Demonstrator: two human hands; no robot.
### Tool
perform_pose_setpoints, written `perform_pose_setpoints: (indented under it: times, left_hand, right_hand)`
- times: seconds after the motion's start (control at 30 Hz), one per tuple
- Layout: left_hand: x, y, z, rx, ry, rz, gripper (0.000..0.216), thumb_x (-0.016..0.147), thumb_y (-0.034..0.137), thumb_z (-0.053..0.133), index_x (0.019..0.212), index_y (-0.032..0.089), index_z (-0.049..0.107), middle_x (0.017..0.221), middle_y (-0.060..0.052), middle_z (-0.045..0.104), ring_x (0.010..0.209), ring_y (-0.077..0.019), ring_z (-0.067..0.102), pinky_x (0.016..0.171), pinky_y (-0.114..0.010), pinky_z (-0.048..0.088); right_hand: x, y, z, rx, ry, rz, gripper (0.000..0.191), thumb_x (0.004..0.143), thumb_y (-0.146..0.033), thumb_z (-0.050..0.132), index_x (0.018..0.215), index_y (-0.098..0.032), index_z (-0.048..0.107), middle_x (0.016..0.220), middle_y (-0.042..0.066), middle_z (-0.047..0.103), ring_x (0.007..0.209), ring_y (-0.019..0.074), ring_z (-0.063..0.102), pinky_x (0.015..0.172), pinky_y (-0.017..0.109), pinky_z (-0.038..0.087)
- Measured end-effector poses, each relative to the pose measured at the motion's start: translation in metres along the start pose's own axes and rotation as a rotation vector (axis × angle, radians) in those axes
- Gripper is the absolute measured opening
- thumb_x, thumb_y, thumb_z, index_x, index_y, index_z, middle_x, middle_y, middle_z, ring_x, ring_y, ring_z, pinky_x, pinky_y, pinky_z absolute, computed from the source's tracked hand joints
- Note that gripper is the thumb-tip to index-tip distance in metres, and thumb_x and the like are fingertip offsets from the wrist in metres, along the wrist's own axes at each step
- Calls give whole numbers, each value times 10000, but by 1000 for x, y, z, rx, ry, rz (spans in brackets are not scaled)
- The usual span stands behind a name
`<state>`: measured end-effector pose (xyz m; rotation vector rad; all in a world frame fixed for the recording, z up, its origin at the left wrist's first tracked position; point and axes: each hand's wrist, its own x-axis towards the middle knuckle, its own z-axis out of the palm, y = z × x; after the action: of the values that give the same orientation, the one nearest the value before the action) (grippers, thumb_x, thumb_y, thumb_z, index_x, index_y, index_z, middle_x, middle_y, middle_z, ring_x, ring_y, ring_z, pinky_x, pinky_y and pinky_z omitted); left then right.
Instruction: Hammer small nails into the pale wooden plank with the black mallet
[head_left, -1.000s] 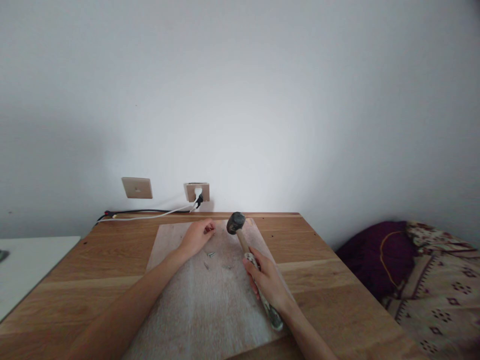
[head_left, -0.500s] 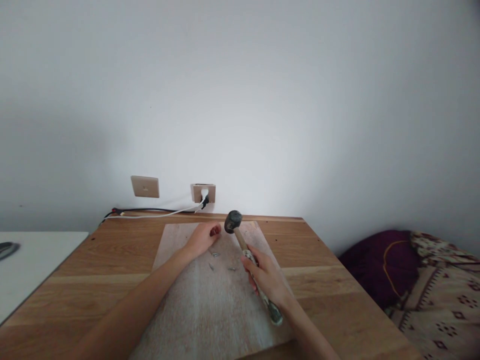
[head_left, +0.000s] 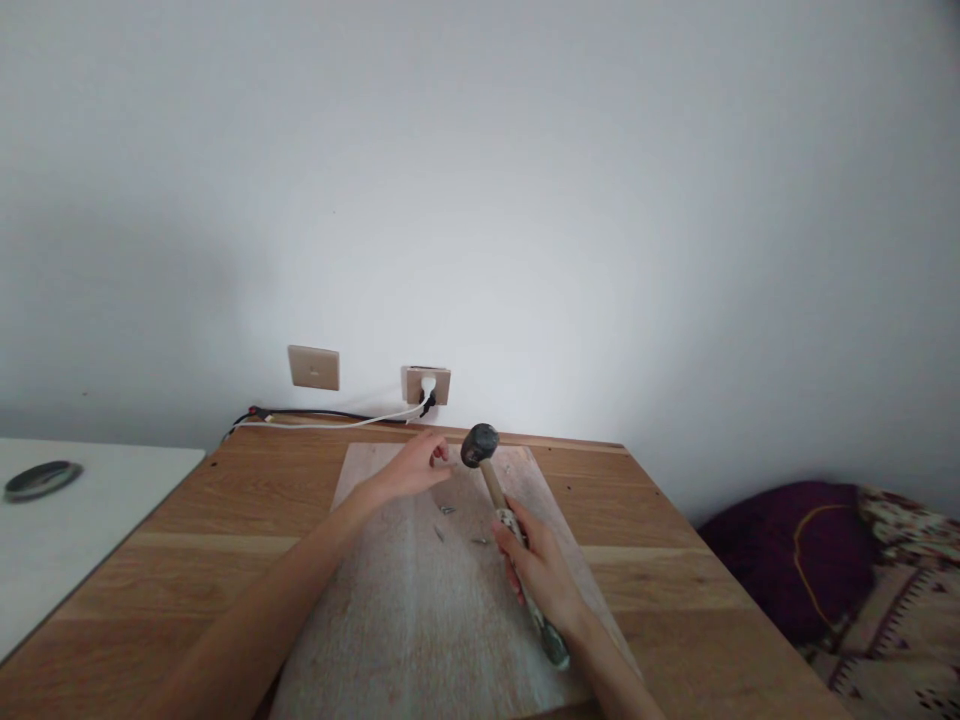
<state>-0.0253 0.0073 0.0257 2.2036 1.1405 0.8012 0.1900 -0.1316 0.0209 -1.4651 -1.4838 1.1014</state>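
My right hand (head_left: 536, 560) is wrapped round the handle of a rubber mallet (head_left: 480, 447). The mallet's black head points away from me, raised near my left hand, and its handle end is worn and stained. At the far part of a pale wooden board (head_left: 420, 620), my left hand (head_left: 421, 464) has its thumb and fingers apart, with nothing visible between them. Several small metal pieces, which look like nails or screws (head_left: 448, 510), lie loose on the board between my two hands.
The board lies on a wooden table (head_left: 660, 590) against a white wall. A socket (head_left: 427, 386) with a white plug, a blank wall plate (head_left: 313, 367) and cables (head_left: 330, 425) are behind. To the left, a white surface (head_left: 97, 500) holds a dark oval object (head_left: 43, 480); a purple cushion (head_left: 795, 550) is right.
My left hand's fingers have gone from curled together to apart. My right hand still grips the mallet, and the whole view has shifted slightly.
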Motion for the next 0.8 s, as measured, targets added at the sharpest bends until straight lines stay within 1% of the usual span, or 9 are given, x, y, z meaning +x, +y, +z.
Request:
perform_pose_setpoints:
  times: [0.1,0.17,0.23,0.33,0.47,0.53,0.67,0.73,0.8]
  left_hand:
    - [-7,14,-13,143,-289,82,142,714,319,720,714,188,665,711,-5,642,668,-180,597,600,-262,406]
    - [-11,22,-15,263,-398,107,100,687,280,729,694,191,684,722,-14,655,682,-192,604,600,-266,397]
    - [-13,26,-14,307,-429,116,34,663,204,720,682,193,694,736,-16,671,697,-194,613,610,-263,397]
    - [-13,25,-14,270,-472,109,55,664,139,701,675,193,697,705,-1,675,689,-183,618,610,-250,396]
    - [-13,16,-22,189,-476,52,56,680,148,706,705,197,693,665,29,663,649,-163,610,586,-235,387]
    - [-13,13,-25,163,-497,55,109,665,163,730,757,204,689,664,46,654,644,-157,604,579,-229,381]
    - [-14,16,-25,168,-535,143,229,633,112,712,831,223,684,699,62,635,651,-150,586,573,-223,373]
    - [-15,22,-20,214,-499,171,205,635,104,701,803,221,688,715,46,636,665,-159,590,578,-232,373]
    - [-16,29,-14,281,-462,174,138,641,121,702,744,212,685,707,23,637,667,-175,594,576,-249,368]
  right_hand:
    - [0,5,-4,3,16,-12,587,903,-546,516,1314,-128,488,489,-118,437,339,106,412,298,192,350]
    - [-1,7,-5,7,19,-24,566,902,-552,522,1288,-138,501,515,-114,444,340,101,409,295,193,350]
    - [-1,6,-6,7,16,-30,534,903,-553,524,1251,-148,519,548,-106,454,342,93,409,293,194,351]
    - [-3,4,-6,10,9,-40,484,909,-549,526,1206,-167,537,552,-104,447,349,92,419,293,191,354]
    - [-3,2,-6,15,-2,-43,426,918,-549,523,1130,-181,557,525,-109,428,346,92,417,297,186,355]
    - [-3,3,-6,16,1,-42,403,918,-545,528,1088,-182,568,529,-105,435,347,88,416,296,184,349]
    - [-3,6,-7,29,2,-40,453,917,-548,533,1181,-180,547,540,-106,444,350,93,422,298,187,356]
    - [-3,7,-7,30,-1,-38,504,918,-554,531,1245,-170,522,518,-111,441,344,98,418,299,190,354]
    - [-3,7,-7,21,-1,-40,514,919,-558,531,1246,-162,519,487,-116,434,336,101,411,298,187,348]
